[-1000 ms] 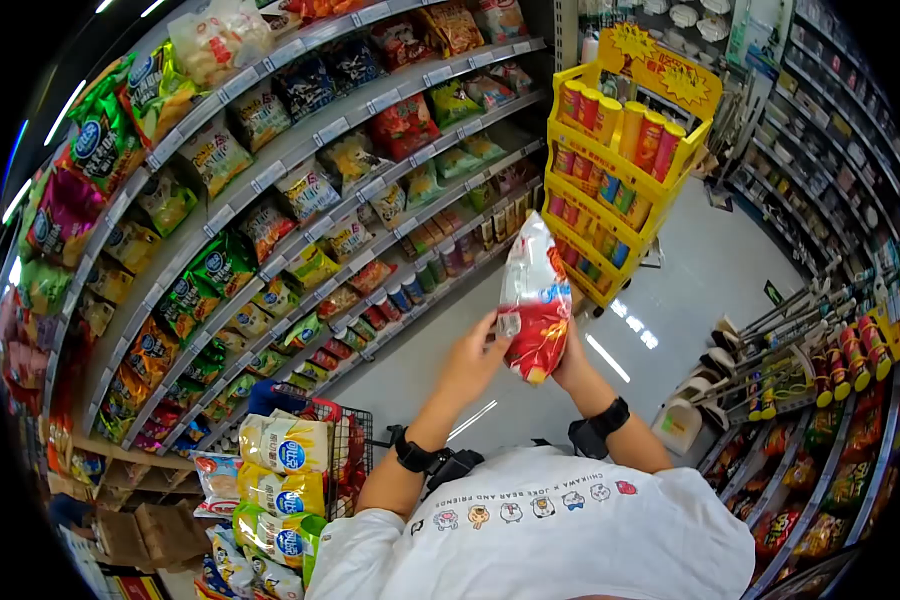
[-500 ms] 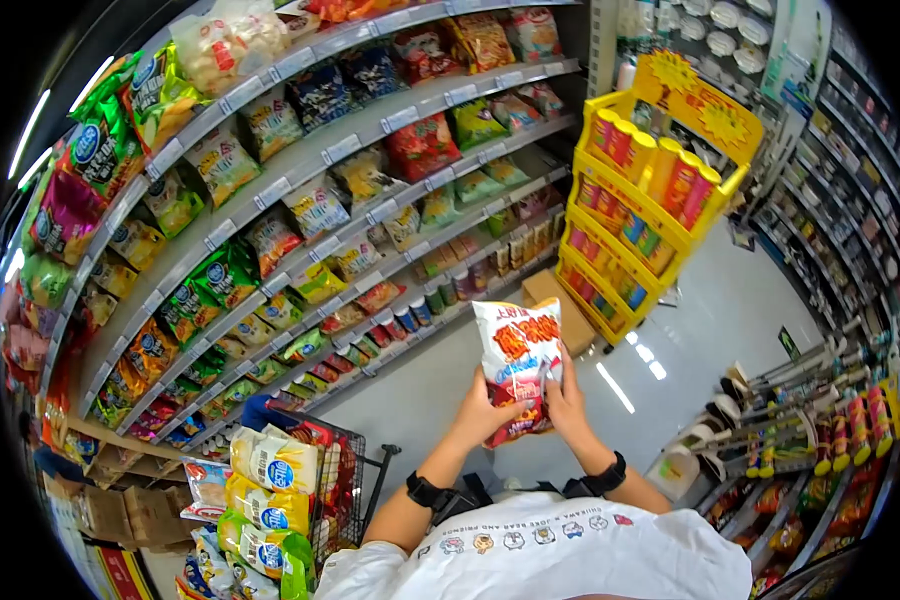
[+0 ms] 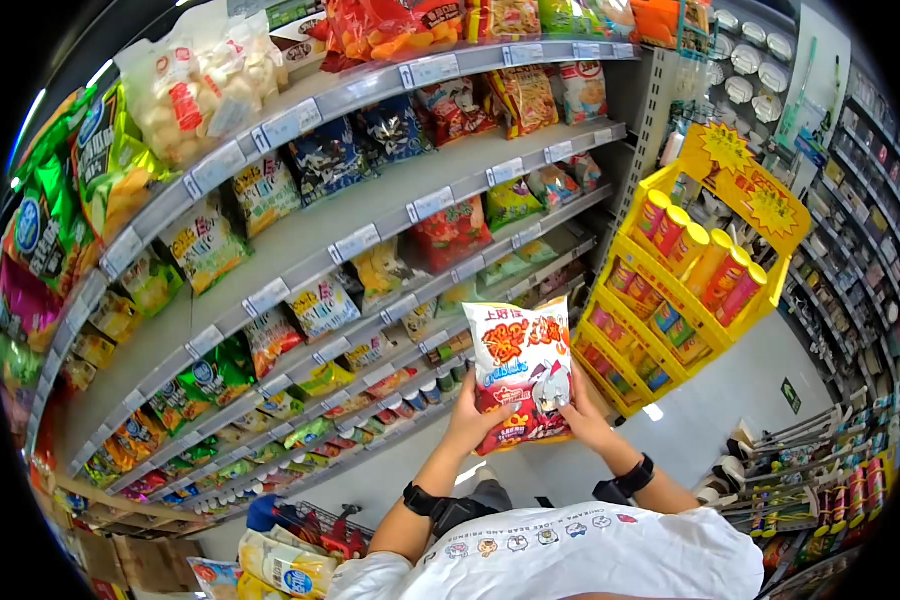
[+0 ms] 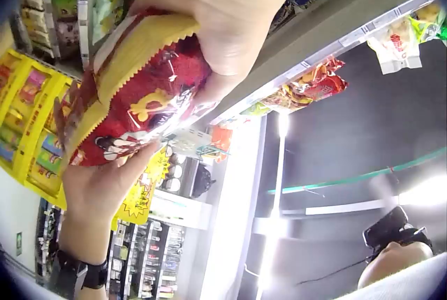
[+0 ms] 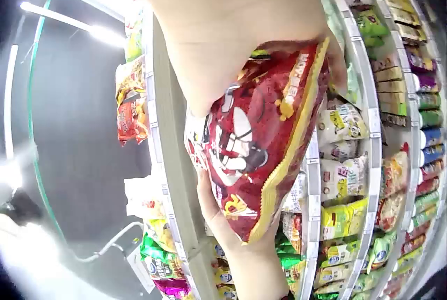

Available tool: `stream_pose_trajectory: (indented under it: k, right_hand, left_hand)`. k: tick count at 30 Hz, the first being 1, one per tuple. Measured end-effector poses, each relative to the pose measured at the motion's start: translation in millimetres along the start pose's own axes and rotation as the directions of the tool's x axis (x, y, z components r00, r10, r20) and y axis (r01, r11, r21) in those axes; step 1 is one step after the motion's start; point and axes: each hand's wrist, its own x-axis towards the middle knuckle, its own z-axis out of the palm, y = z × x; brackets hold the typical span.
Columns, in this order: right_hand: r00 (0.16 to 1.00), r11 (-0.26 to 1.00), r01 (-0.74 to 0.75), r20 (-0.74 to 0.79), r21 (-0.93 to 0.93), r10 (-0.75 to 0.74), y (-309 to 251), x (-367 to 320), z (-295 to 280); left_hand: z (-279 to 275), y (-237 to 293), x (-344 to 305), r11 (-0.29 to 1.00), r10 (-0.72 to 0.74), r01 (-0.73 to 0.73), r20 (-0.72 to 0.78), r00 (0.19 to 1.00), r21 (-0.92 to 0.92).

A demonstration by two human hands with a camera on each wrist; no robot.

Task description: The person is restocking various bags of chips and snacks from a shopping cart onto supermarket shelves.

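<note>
Head view: left hand (image 3: 470, 418) and right hand (image 3: 587, 412) each grip a bottom corner of the red snack bag (image 3: 520, 370), upright just beside the yellow display stand (image 3: 715, 275), looks picked up, not shelved yet

The snack bag (image 3: 522, 372) is a sealed, puffed packet, red and white, with Chinese lettering on top and a grey-haired cartoon figure low on its front. It stands upright just right of the head view's centre, its lower corners gripped by the left hand (image 3: 470, 415) and right hand (image 3: 585, 412). Its back is red, edged yellow.
</note>
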Motion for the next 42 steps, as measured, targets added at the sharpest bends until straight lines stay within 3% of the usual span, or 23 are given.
stream_pose_trajectory:
  k: [3,5,9,11,12,13,15,16,17,19,21,23,26,27,31,32,34,35,36,37,39,40,42]
  right_hand:
    - [0.997,0.996,-0.048,0.052,-0.080,0.053,-14.9,52.0,-8.0]
    - [0.995,0.989,-0.102,-0.002,-0.107,0.103,-25.9,74.9,-7.1]
    - [0.996,0.990,-0.088,-0.008,0.111,0.089,-33.8,130.6,-20.7]
    - [0.996,0.994,0.092,0.000,0.060,-0.092,-39.5,166.3,-38.7]
    - [0.994,0.993,0.109,-0.016,0.050,-0.108,-47.1,183.8,-49.8]
    - [0.992,0.991,0.125,-0.028,0.041,-0.124,-54.7,202.5,-61.8]
    - [0.988,0.987,0.153,0.004,0.048,-0.153,-77.1,242.4,-86.1]
    - [0.983,0.983,0.181,0.019,-0.013,-0.181,-87.0,265.0,-100.0]
    - [0.978,0.980,0.193,0.066,0.053,-0.196,-104.3,286.2,-109.9]
    - [0.963,0.963,0.266,0.055,-0.041,-0.263,-120.4,332.4,-130.0]
    - [0.955,0.942,0.294,0.078,-0.163,-0.285,-143.3,375.0,-143.2]
    - [0.923,0.930,0.364,0.147,-0.042,-0.355,-149.9,421.5,-153.3]
    - [0.898,0.914,0.399,0.232,-0.071,-0.374,-156.2,483.9,-162.0]
    - [0.852,0.858,0.501,0.239,-0.117,-0.465,-151.5,505.7,-162.9]
    - [0.742,0.672,0.670,0.265,-0.317,-0.615,-141.8,555.8,-166.9]
    - [0.699,0.613,0.713,0.278,-0.340,-0.659,-137.9,566.9,-168.1]
    - [0.771,0.621,0.632,0.294,-0.463,-0.565,-135.0,573.2,-171.0]
    - [0.806,0.621,0.585,0.296,-0.521,-0.512,-136.6,569.1,-169.4]
    - [0.853,0.459,0.479,0.276,-0.748,-0.442,-139.9,562.2,-166.1]
    - [0.810,0.380,0.509,0.281,-0.772,-0.515,-132.9,562.4,-166.1]
    - [0.692,0.205,0.549,0.303,-0.811,-0.655,-120.2,566.8,-167.4]
    - [0.702,0.211,0.549,0.310,-0.809,-0.641,-135.8,553.3,-167.7]
    - [0.636,0.138,0.576,0.335,-0.806,-0.695,-146.3,540.7,-172.1]
  left_hand:
    - [-11.8,22.5,33.0,0.997,0.015,-0.017,-0.028,1.000,-0.073]
    - [-19.5,31.7,53.2,0.996,0.067,-0.067,0.007,0.998,0.058]
    - [-24.6,64.5,94.0,0.906,0.085,-0.091,0.033,0.996,0.414]
    - [-16.5,86.3,117.2,0.864,0.041,-0.050,0.029,0.999,0.501]
    - [-19.4,80.3,132.2,0.870,0.065,-0.070,0.027,0.998,0.489]
    - [-13.6,88.4,146.3,0.907,0.109,-0.108,0.021,0.994,0.407]
    - [-0.4,105.8,176.0,0.882,0.198,-0.193,0.033,0.980,0.431]
    - [-1.5,104.5,196.8,0.781,0.338,-0.337,0.098,0.936,0.526]
    - [3.9,109.1,213.6,0.816,0.348,-0.337,0.067,0.935,0.469]
    - [1.8,110.8,253.6,0.741,0.416,-0.378,0.062,0.907,0.555]
    - [20.7,130.9,286.5,0.793,0.416,-0.337,-0.046,0.908,0.507]
    - [22.7,134.3,323.7,0.768,0.495,-0.388,-0.089,0.864,0.509]
    - [18.0,144.3,362.1,0.633,0.540,-0.313,-0.114,0.834,0.708]
    - [16.0,146.0,373.2,0.593,0.547,-0.277,-0.126,0.827,0.756]
    - [6.0,137.8,416.9,0.655,0.617,-0.353,-0.204,0.760,0.668]
    - [2.2,137.2,427.7,0.537,0.671,-0.343,-0.144,0.727,0.771]
    - [-6.0,133.5,444.1,0.270,0.739,-0.284,-0.010,0.673,0.920]
    - [-6.0,133.1,446.9,0.225,0.693,-0.215,-0.001,0.721,0.950]
    - [-5.5,134.0,448.0,0.172,0.643,-0.147,0.002,0.766,0.974]
    - [-5.5,134.4,448.5,0.110,0.590,-0.084,0.003,0.807,0.990]
    - [-6.2,132.1,451.2,0.162,0.605,-0.092,-0.025,0.796,0.982]
    - [-7.9,129.8,451.4,0.168,0.606,-0.080,-0.039,0.795,0.983]
    - [-4.9,126.3,450.9,0.111,0.655,-0.051,-0.035,0.755,0.993]
